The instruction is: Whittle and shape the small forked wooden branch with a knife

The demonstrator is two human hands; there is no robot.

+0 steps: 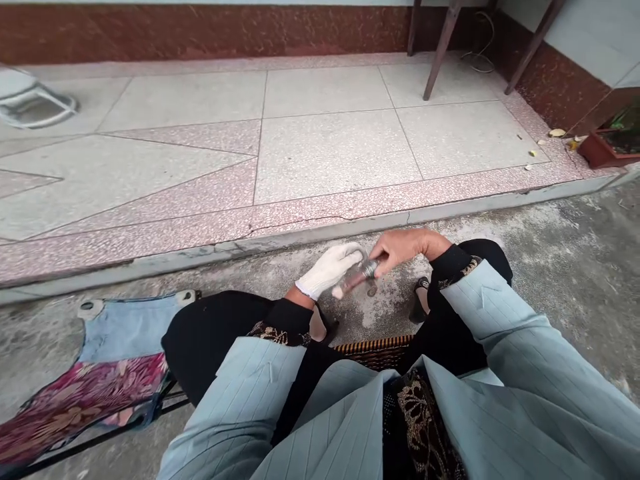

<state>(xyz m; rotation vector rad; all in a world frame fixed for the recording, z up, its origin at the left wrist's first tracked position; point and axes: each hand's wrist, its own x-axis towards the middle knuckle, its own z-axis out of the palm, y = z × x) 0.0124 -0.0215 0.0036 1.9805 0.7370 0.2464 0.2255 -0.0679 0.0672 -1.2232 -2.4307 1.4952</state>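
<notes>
My left hand (333, 268) wears a white knitted glove. Its fingers curl in just above a slim tool, and whatever they hold is a grey blur. Bare, my right hand (399, 250) grips that slim tool (355, 281) near a silvery wound band. From the band a reddish-brown shaft slants down to the left and ends in a pale tip. The tool is smeared by motion, so its kind is unclear. Both hands are close together above the concrete, between my knees.
A raised terrazzo step (340, 153) runs across in front. At left lies a folding seat with floral cloth (100, 393); below me is a woven wicker edge (373, 347). A white stool (35, 100), wooden legs (443, 50) and a planter (607, 148) stand farther off.
</notes>
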